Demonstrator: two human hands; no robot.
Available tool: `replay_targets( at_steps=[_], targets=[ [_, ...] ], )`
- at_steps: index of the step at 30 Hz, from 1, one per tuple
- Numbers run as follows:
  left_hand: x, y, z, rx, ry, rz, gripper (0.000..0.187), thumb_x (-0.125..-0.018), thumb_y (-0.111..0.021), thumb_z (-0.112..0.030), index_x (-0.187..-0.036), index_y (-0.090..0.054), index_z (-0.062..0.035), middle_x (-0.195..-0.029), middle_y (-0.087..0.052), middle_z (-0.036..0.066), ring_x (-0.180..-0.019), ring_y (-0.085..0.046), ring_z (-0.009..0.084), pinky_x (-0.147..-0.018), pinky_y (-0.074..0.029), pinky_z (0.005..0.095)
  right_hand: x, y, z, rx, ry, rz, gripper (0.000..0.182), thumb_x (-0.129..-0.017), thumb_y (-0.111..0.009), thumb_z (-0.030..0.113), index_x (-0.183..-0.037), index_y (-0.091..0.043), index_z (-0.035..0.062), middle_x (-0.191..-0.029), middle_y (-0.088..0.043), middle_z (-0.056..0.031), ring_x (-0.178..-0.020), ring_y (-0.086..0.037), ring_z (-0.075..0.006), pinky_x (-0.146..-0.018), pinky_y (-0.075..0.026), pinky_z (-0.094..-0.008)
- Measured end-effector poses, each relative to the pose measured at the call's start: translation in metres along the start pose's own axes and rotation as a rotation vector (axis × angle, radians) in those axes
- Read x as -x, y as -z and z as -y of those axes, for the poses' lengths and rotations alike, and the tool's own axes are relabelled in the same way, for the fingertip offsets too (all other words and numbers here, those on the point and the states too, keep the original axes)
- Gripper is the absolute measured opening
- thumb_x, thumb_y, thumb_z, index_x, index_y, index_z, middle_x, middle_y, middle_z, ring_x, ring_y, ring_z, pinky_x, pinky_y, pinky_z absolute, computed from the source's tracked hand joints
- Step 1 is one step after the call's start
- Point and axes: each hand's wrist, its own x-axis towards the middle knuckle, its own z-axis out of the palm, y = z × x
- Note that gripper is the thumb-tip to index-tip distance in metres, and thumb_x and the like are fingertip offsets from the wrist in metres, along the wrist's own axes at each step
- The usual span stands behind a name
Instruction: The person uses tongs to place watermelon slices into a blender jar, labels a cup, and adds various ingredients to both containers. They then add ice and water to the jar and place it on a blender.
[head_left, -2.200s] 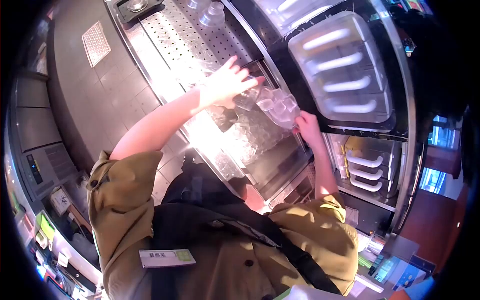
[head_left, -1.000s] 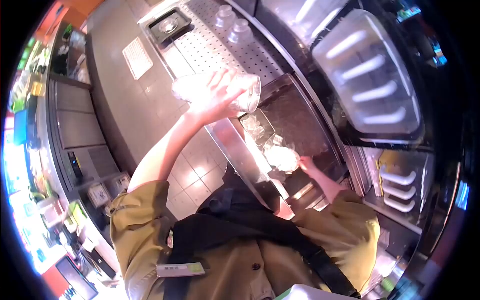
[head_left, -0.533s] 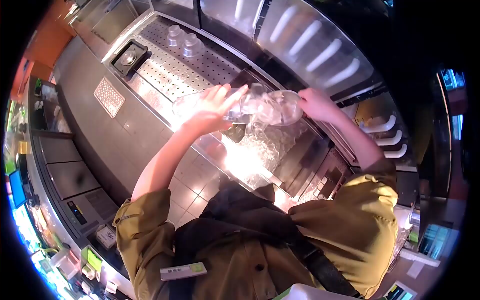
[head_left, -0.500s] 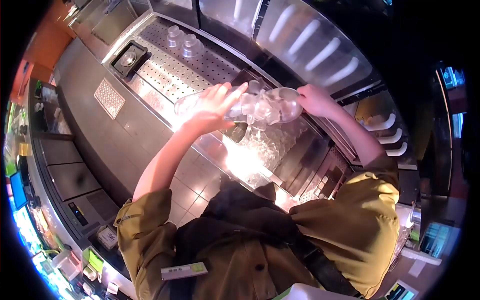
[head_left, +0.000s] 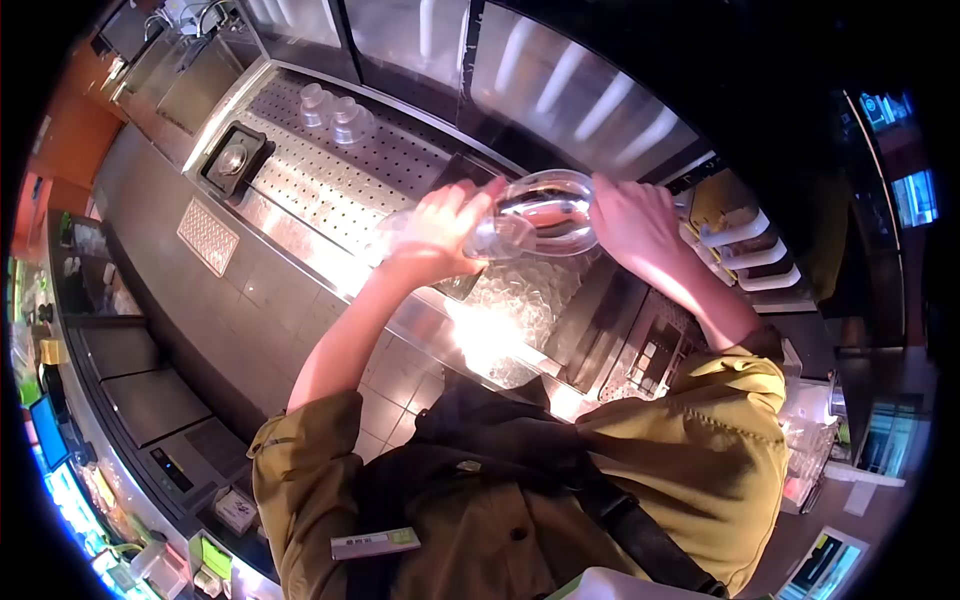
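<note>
My left hand [head_left: 440, 232] is wrapped round a clear plastic cup [head_left: 500, 238], which lies nearly on its side with its mouth toward the right. In my right hand [head_left: 638, 220] is a clear scoop [head_left: 560, 190], tipped so that its front end meets or overlaps the cup's mouth. Little or no ice shows in the scoop. Whether ice lies in the cup is hidden by my left fingers and glare. Below both hands, a heap of ice cubes [head_left: 525, 300] fills an open bin in the steel counter, with bright glare on its near side.
Clear cups [head_left: 348, 122] stand on the perforated steel counter [head_left: 290, 130]. A black square holder [head_left: 236, 160] with a round metal piece sits at its far left end. White-handled containers [head_left: 740, 245] are at right. Glass panels [head_left: 570, 85] line the back.
Ice that was tumbling between the scoop and the cup no longer shows there. My right hand has turned the scoop over further. The whole view has shifted slightly.
</note>
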Motion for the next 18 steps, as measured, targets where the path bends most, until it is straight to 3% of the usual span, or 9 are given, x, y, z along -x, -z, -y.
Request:
replay_targets(
  at_steps=[1, 2, 6, 9, 10, 12, 15, 17, 18],
  targets=[
    [0.002, 0.008, -0.001, 0.059, 0.061, 0.017, 0.100, -0.056, -0.075, -0.028, -0.135, -0.016, -0.0165, -0.114, -0.042, 0.021, -0.106, -0.043, 0.0354, -0.092, -0.035, 0.0411, 0.006, 0.005, 0.002, 0.006, -0.028, -0.051, 0.015, -0.078, -0.045, 0.015, -0.081, -0.053, 0.0023, -0.070, -0.059, -0.0170, -0.070, -0.057, -0.0361, -0.063, -0.043, -0.0459],
    [0.005, 0.010, 0.003, 0.102, 0.152, -0.048, 0.101, -0.053, -0.077, -0.023, -0.133, -0.017, -0.0052, -0.119, -0.041, 0.020, -0.107, -0.044, 0.0326, -0.093, -0.036, 0.0363, 0.010, 0.010, 0.004, 0.013, -0.047, -0.102, 0.016, -0.078, -0.046, 0.016, -0.081, -0.053, 0.0024, -0.069, -0.059, -0.0166, -0.070, -0.057, -0.0356, -0.063, -0.043, -0.0459],
    [0.038, 0.011, 0.029, 0.495, 0.295, -0.598, 0.110, -0.050, -0.079, -0.008, -0.134, -0.008, -0.0026, -0.122, -0.037, 0.019, -0.111, -0.041, 0.0273, -0.095, -0.033, 0.0336, 0.030, -0.013, -0.021, 0.023, -0.271, -0.192, 0.017, -0.080, -0.047, 0.022, -0.084, -0.053, 0.0063, -0.071, -0.059, -0.0185, -0.069, -0.056, -0.0381, -0.061, -0.041, -0.0503],
    [0.046, 0.004, 0.047, 0.642, 0.438, -1.199, 0.107, -0.051, -0.080, -0.009, -0.132, -0.010, -0.0038, -0.120, -0.034, 0.017, -0.113, -0.037, 0.0264, -0.097, -0.031, 0.0356, 0.020, -0.105, -0.015, 0.027, -0.365, 0.181, 0.029, -0.076, -0.054, 0.031, -0.086, -0.056, 0.0034, -0.073, -0.061, -0.0187, -0.071, -0.059, -0.0364, -0.063, -0.046, -0.0456],
    [0.045, 0.002, 0.063, 0.406, 0.365, -1.192, 0.103, -0.052, -0.080, -0.009, -0.130, -0.012, -0.0045, -0.118, -0.035, 0.016, -0.113, -0.036, 0.0258, -0.097, -0.030, 0.0361, 0.012, -0.149, -0.015, 0.076, -0.262, 0.343, 0.037, -0.078, -0.050, 0.039, -0.084, -0.062, 0.0047, -0.079, -0.062, -0.0177, -0.078, -0.061, -0.0333, -0.069, -0.047, -0.0424],
    [0.046, 0.016, 0.063, 0.177, 0.425, -1.103, 0.104, -0.051, -0.081, -0.017, -0.128, -0.014, -0.0012, -0.119, -0.031, 0.017, -0.112, -0.035, 0.0262, -0.097, -0.029, 0.0359, 0.000, -0.243, -0.016, 0.018, -0.250, 0.472, 0.026, -0.077, -0.052, 0.026, -0.086, -0.060, 0.0030, -0.083, -0.062, -0.0178, -0.080, -0.061, -0.0317, -0.069, -0.047, -0.0416],
    [0.050, 0.016, 0.095, 0.194, 0.513, -1.187, 0.104, -0.050, -0.082, -0.021, -0.127, -0.016, 0.0003, -0.122, -0.027, 0.016, -0.112, -0.034, 0.0261, -0.097, -0.029, 0.0354, 0.003, -0.380, -0.021, 0.292, -0.096, 0.149, 0.022, -0.077, -0.045, 0.014, -0.089, -0.059, 0.0037, -0.089, -0.058, -0.0114, -0.088, -0.056, -0.0268, -0.075, -0.043, -0.0379],
    [0.055, 0.011, 0.108, 0.062, 0.618, -1.213, 0.106, -0.050, -0.083, -0.025, -0.127, -0.015, -0.0003, -0.121, -0.027, 0.016, -0.112, -0.034, 0.0256, -0.096, -0.029, 0.0353, 0.020, -0.468, -0.030, 0.308, -0.067, 0.207, 0.024, -0.076, -0.044, 0.014, -0.093, -0.056, 0.0027, -0.093, -0.055, -0.0130, -0.087, -0.056, -0.0267, -0.075, -0.042, -0.0404],
    [0.055, 0.007, 0.110, 0.075, 0.619, -1.246, 0.108, -0.048, -0.084, -0.028, -0.126, -0.014, 0.0001, -0.121, -0.027, 0.016, -0.111, -0.034, 0.0257, -0.096, -0.029, 0.0356, 0.036, -0.497, -0.026, 0.251, -0.016, 0.093, 0.023, -0.077, -0.046, 0.015, -0.093, -0.056, 0.0021, -0.091, -0.056, -0.0140, -0.084, -0.057, -0.0272, -0.071, -0.044, -0.0391]
  ],
)
